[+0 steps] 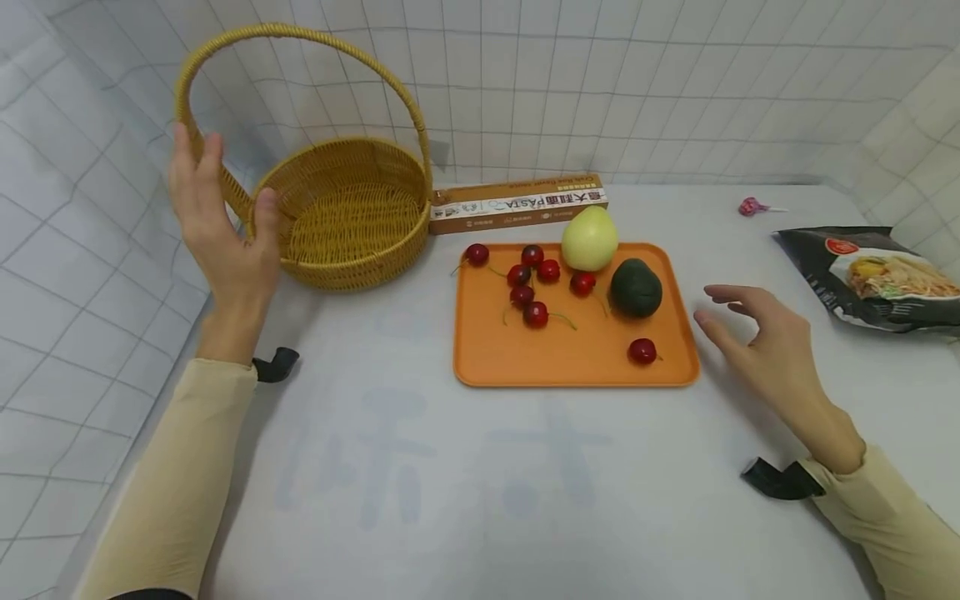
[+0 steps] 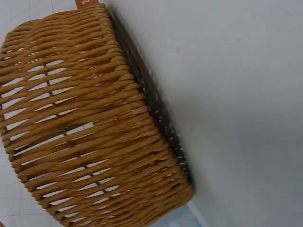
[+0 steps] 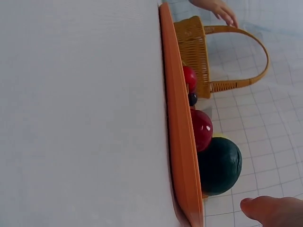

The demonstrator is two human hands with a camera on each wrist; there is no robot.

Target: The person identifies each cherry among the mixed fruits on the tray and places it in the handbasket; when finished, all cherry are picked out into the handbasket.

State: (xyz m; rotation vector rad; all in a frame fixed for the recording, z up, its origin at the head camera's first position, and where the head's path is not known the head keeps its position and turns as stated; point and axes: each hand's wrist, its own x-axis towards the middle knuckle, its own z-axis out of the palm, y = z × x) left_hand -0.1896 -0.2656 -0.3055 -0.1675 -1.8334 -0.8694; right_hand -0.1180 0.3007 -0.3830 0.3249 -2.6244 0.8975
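Orange tray [image 1: 525,362]: thin, smooth rectangle, rounded corners. On tray: eight glossy red cherries [image 1: 536,314], thin stems; pale yellow-green round fruit [image 1: 590,240], smooth; dark green oval fruit [image 1: 636,288]. Left of tray, farther back: golden basket [image 1: 360,273], round, coarse wicker weave with open slits, tall arched handle [image 1: 330,38]. Left hand [image 1: 231,237] left of tray, raised at handle, fingers straight, thumb spread wide; contact with handle: cannot tell. Right hand [image 1: 772,354] just right of tray, fingers bent, wide gap to thumb. Behind tray: long brown pasta box [image 1: 517,204]. Well right of tray: crinkled black noodle bag [image 1: 885,279], small pink lollipop [image 1: 749,206].
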